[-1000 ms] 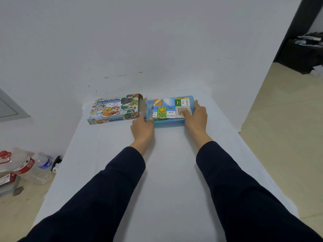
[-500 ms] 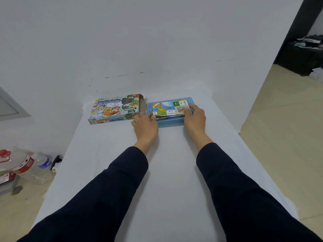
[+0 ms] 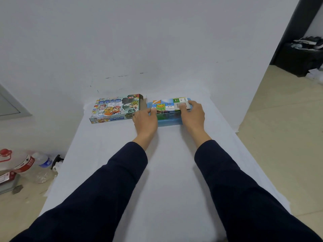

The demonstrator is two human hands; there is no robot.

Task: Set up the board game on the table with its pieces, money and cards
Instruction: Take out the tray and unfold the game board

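Two dark navy sleeves [image 3: 111,189] reach forward over the white cloth-covered counter [image 3: 171,172], whose near and middle stretch lies bare between and beside the arms. Its left edge drops to a beige floor where a clear plastic water bottle with a blue label [image 3: 43,165] and a large clear jug with a red cap and red label [image 3: 15,161] stand; the right edge falls away to open tan flooring.

Farther on, the left hand [image 3: 146,122] pinches the left end of a folded, colourful game board [image 3: 168,106] printed with squares, and the right hand [image 3: 193,115] curls over its right end — both grasp it, tilted up at the near side, just above a shallow light-blue plastic tray [image 3: 167,121]. One square reads "2200".

Just left of the tray, nearly touching it, lies the flat cardboard game box [image 3: 116,109] with cartoon children and a die on its lid, its right end flap open. Its Chinese title reads "世界之旅".

The box and tray sit at the counter's far end, close to the scuffed white wall [image 3: 139,41]. Far right, a dark cabinet [image 3: 300,56] stands beyond a doorway.
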